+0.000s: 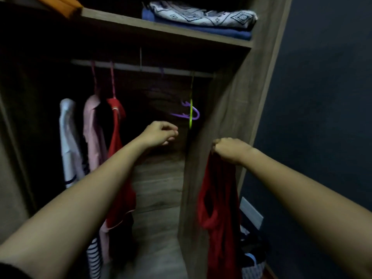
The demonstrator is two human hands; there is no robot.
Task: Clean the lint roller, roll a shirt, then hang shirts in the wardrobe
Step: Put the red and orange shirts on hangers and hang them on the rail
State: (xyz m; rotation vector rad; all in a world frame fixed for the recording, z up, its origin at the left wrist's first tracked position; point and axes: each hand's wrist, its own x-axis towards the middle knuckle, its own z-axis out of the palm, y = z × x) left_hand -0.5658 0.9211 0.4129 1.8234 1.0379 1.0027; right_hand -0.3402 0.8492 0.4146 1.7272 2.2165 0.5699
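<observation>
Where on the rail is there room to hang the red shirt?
The rail is bare between the hung red garment and the purple hanger; only the left hand hovers below that gap. The left end is crowded: white shirt, pink shirt. The right hand grips the red shirt outside the side panel.

The pale wardrobe rail [149, 68] lies free between the hung red garment [116, 127] on the left and the purple plastic hanger [178, 114] and yellow-green plastic hanger [190, 122] beside the wooden side panel [221, 109].
</observation>
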